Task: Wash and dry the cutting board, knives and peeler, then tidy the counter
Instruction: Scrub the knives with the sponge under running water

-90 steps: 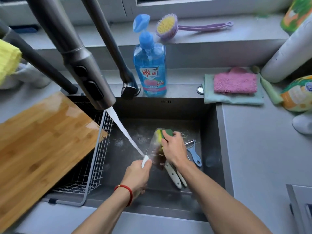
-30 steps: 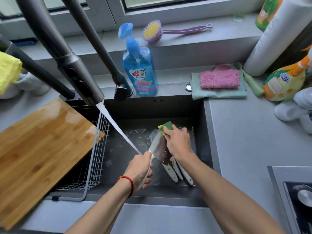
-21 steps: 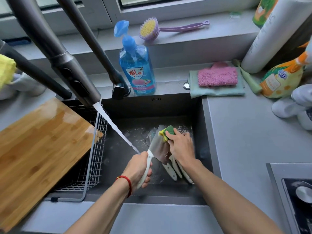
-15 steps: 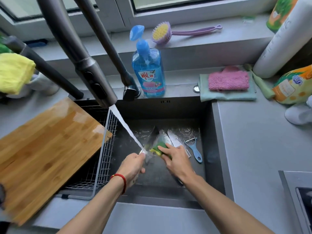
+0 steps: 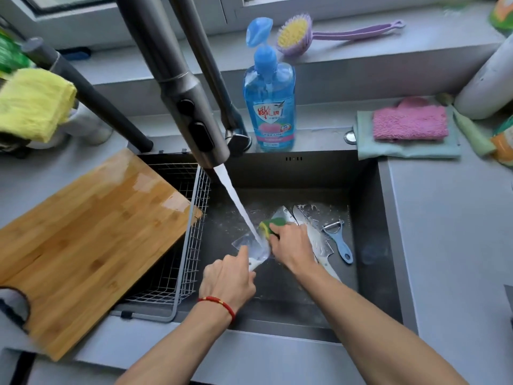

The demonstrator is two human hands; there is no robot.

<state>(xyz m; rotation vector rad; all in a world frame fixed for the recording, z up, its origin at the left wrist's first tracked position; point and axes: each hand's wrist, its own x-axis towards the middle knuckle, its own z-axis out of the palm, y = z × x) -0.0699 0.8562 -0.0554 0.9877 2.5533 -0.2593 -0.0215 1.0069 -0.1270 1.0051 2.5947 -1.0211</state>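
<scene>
My left hand [image 5: 227,279] grips the white handle of a cleaver [image 5: 249,244] over the dark sink [image 5: 366,195], its blade under the stream of water [image 5: 236,201] from the faucet [image 5: 191,118]. My right hand [image 5: 291,245] holds a yellow-green sponge [image 5: 268,227] against the blade's far end. Two more white-handled knives [image 5: 311,232] lie soapy on the sink floor, partly under my right hand. A blue peeler [image 5: 340,240] lies to their right. The wet wooden cutting board [image 5: 83,240] rests across the wire basket [image 5: 191,245] and the left counter.
A blue dish-soap bottle [image 5: 270,104] stands behind the sink. On the sill lies a purple brush [image 5: 299,34]. A pink cloth [image 5: 410,120] lies on a green cloth [image 5: 410,150] at the back right. A yellow cloth [image 5: 30,104] hangs at the left. A white roll [image 5: 488,81] stands far right.
The cleaver blade has tipped from upright to nearly flat under the water. My right hand has moved the sponge along it toward the far end.
</scene>
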